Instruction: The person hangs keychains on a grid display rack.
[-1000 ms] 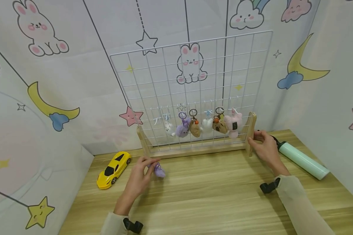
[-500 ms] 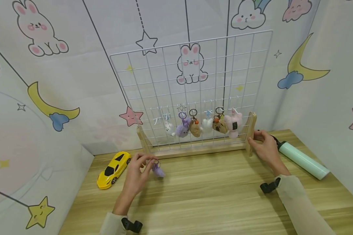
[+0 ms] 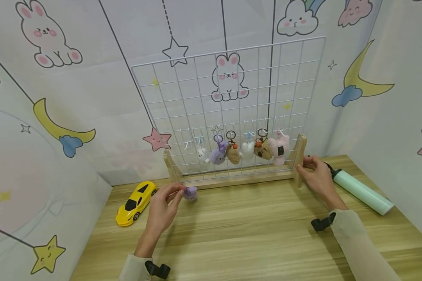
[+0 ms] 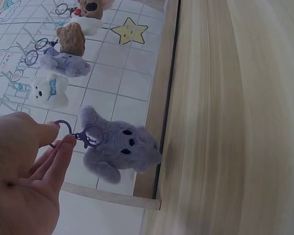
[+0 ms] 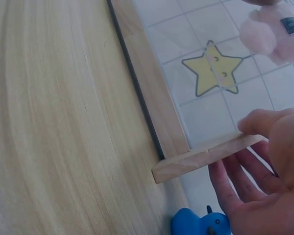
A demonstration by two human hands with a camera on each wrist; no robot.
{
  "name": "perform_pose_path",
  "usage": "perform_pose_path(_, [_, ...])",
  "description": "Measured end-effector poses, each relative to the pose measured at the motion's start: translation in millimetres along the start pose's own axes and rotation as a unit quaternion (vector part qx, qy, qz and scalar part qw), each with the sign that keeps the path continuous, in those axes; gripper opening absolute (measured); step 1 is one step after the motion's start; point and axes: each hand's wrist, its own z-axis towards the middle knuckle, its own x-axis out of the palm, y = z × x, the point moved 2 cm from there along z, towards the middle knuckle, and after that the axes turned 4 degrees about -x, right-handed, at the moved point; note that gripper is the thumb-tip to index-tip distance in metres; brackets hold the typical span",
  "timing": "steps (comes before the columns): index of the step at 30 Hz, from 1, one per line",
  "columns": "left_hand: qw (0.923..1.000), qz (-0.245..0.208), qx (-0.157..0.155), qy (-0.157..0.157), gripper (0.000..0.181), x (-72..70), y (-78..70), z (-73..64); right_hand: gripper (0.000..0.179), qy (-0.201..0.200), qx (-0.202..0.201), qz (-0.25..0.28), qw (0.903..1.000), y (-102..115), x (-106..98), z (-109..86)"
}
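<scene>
My left hand (image 3: 161, 208) pinches the purple ring (image 4: 62, 123) of a purple plush keychain (image 4: 125, 144). The plush, with ears and a small dark-eyed face, hangs from the ring just in front of the rack's left foot. My right hand (image 3: 316, 177) grips the wooden end post (image 5: 206, 159) of the display rack, thumb on one side and fingers on the other. Along the white wire grid hang several plush keychains: a white one (image 3: 202, 153), another purple one (image 3: 218, 155), brown ones (image 3: 233, 155) and a pink one (image 3: 279, 148). At the grid's left, a white hook (image 3: 187, 144) bears nothing.
A yellow toy car (image 3: 136, 203) lies left of my left hand. Right of my right hand lies a mint-green cylinder (image 3: 363, 191) with a black end. In the right wrist view, a blue toy (image 5: 198, 223) shows beyond the post. A patterned wall stands close behind the rack.
My left hand has shifted slightly up and its hold now shows at the ring. The purple plush has swung up towards the rack's base. My right hand stays on the post.
</scene>
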Motion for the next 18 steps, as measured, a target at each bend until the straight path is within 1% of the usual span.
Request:
perform_pose_path(4, [0.9997,-0.022,-0.007,0.002,0.02,-1.2,-0.6,0.8,0.053,0.001,0.0,0.001,1.0,-0.1,0.0,0.5])
perform_pose_path(8, [0.9998,-0.004,-0.011,-0.018,0.02,-4.8,-3.6,2.6,0.054,0.003,-0.002,0.001,1.0,0.6,0.8,1.0])
perform_pose_path(11, [0.999,0.009,0.0,-0.044,0.017,-7.8,-7.4,5.9,0.054,0.001,-0.003,-0.001,1.0,0.9,1.1,1.1])
perform_pose_path(15, [0.9974,0.002,0.023,-0.069,0.017,-11.1,-16.3,11.9,0.053,0.0,-0.002,-0.003,1.0,0.7,1.1,0.6])
perform_pose_path(18, [0.9956,-0.006,0.03,-0.088,0.017,-13.3,-24.2,17.6,0.052,-0.002,-0.004,-0.006,1.0,0.9,1.2,0.3])
